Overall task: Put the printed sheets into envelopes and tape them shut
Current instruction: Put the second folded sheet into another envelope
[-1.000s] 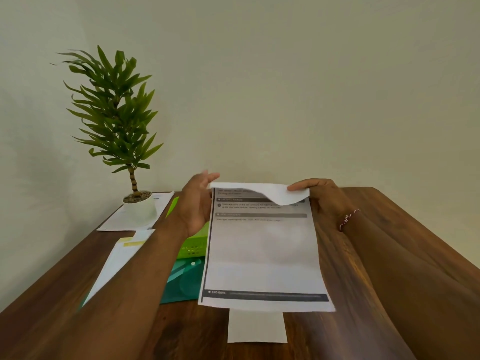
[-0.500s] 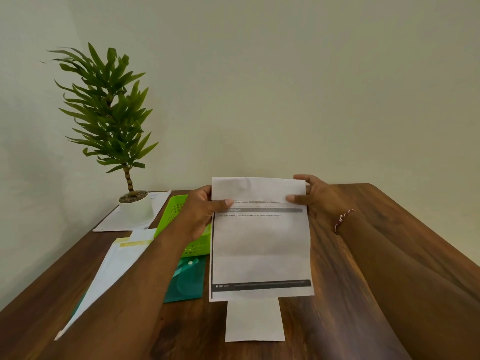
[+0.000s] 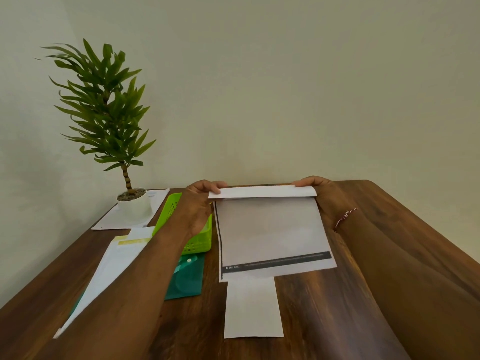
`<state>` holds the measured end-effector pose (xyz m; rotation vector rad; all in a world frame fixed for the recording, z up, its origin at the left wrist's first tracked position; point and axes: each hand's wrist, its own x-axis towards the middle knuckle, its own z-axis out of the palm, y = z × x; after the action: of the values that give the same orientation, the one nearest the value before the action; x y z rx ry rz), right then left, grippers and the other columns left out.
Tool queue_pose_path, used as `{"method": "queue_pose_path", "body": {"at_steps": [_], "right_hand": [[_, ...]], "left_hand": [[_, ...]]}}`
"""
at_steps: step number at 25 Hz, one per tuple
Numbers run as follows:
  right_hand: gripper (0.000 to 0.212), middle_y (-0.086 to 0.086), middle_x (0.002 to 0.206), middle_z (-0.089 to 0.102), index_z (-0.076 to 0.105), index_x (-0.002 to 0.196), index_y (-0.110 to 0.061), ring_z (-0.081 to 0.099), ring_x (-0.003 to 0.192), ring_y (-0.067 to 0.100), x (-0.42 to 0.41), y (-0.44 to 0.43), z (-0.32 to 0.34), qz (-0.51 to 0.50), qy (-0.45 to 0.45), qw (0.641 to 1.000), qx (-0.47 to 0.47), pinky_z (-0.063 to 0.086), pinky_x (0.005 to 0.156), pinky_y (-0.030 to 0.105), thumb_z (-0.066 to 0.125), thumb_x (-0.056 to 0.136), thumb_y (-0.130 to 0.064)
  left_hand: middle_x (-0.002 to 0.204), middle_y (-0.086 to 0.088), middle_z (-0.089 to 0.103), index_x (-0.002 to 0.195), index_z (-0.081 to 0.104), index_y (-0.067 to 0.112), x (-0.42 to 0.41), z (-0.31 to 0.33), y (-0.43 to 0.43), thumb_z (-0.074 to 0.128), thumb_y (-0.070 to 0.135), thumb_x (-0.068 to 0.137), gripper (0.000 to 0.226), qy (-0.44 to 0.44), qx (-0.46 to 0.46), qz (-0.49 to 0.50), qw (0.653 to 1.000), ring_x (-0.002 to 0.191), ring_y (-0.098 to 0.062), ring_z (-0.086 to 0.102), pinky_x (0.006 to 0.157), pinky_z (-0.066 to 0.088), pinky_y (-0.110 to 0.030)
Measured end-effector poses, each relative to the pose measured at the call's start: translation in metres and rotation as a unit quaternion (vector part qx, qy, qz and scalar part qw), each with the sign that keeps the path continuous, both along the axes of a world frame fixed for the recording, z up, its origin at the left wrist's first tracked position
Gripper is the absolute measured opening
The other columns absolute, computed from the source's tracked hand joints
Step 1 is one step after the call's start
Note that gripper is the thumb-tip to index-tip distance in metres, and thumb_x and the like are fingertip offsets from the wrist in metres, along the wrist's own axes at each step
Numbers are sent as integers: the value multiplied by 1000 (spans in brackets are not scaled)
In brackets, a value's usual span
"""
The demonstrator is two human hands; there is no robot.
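I have rolled the far edge of the printed sheet over toward me: a second ago only one corner was lifted, half a second ago a broad band lay folded back, and now a narrower curl sits along the top, just above the middle of the frame. My left hand pinches the left end of that curl, thumb on top, and my right hand grips the right end, fingers closed over the fold. The sheet's lower part lies flat on the table, its dark printed bar near the bottom edge. I judge I am still folding the sheet down to fit; nothing is in an envelope yet. A smaller white piece, perhaps the envelope, lies partly under the sheet's near edge at lower centre. To the left are a green basket, a teal folder and loose white papers. In the upper left a potted plant stands on another paper, against a plain pale wall.
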<state>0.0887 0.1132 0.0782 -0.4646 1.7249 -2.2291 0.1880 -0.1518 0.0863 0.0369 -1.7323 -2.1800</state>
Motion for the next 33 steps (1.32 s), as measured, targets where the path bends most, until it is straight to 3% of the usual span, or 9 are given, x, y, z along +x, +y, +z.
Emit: {"method": "queue_pose_path", "body": {"at_steps": [4,6,11,15,23,26,29,31,33], "right_hand": [[59,10,93,69,68,45,-13,63,74,31,2,1,-1,-18,41,999,-13,59,59,33,38,86,18],[57,20,100,68,68,46,-12,61,76,37,-2,3,-4,-25,59,998,20,59,57,34,40,88,15],[56,25,121,61,74,59,-17,52,116,51,-6,12,-10,-2,88,995,46,42,102,58,37,91,11],[39,14,112,67,58,123,-16,63,106,34,6,13,2,-7,-23,999,-26,54,91,46,58,86,-27],[52,16,115,69,64,115,-11,66,105,37,0,8,-3,-24,67,993,94,52,92,53,82,66,-6],[21,17,104,70,77,86,-15,65,98,36,3,9,-6,5,62,993,100,58,82,39,68,79,2],[47,9,88,68,74,58,-19,58,78,24,11,7,-2,-70,102,981,147,54,58,15,51,92,4],[33,12,94,67,72,70,-10,56,73,19,14,7,0,-87,114,972,187,53,55,13,52,92,3],[22,15,109,66,72,89,-4,60,80,21,15,7,1,-76,96,972,200,56,64,19,51,94,-2]], "left_hand": [[101,-12,69,116,65,13,3,0,-2,40,44,98,43,-102,123,-86,983,91,-27,65,74,56,-38],[101,-14,72,107,69,15,7,-1,-2,36,66,90,63,-185,80,-135,970,90,-28,69,79,52,-42],[98,-11,64,102,63,16,5,-3,-1,56,12,91,13,-212,-62,-93,971,81,-23,61,69,51,-35],[106,-14,65,110,59,15,-1,-7,5,56,-5,89,29,-114,-80,-27,990,82,-21,66,63,58,-30],[116,-18,68,120,58,2,-4,-21,9,72,-8,73,50,-132,-46,-37,990,102,-33,67,80,58,-40],[103,-15,70,104,66,8,-3,-20,8,62,-7,81,28,-129,-12,-13,991,93,-30,66,70,56,-34],[105,-15,67,110,64,11,1,-15,2,43,19,95,27,-167,69,-79,980,91,-28,64,70,55,-36],[103,-15,67,113,63,11,1,-12,-1,40,45,96,44,-208,85,-98,970,86,-27,64,65,55,-35],[107,-13,65,106,62,15,0,-14,3,56,35,93,24,-221,7,-57,974,85,-22,62,57,55,-30]]}}
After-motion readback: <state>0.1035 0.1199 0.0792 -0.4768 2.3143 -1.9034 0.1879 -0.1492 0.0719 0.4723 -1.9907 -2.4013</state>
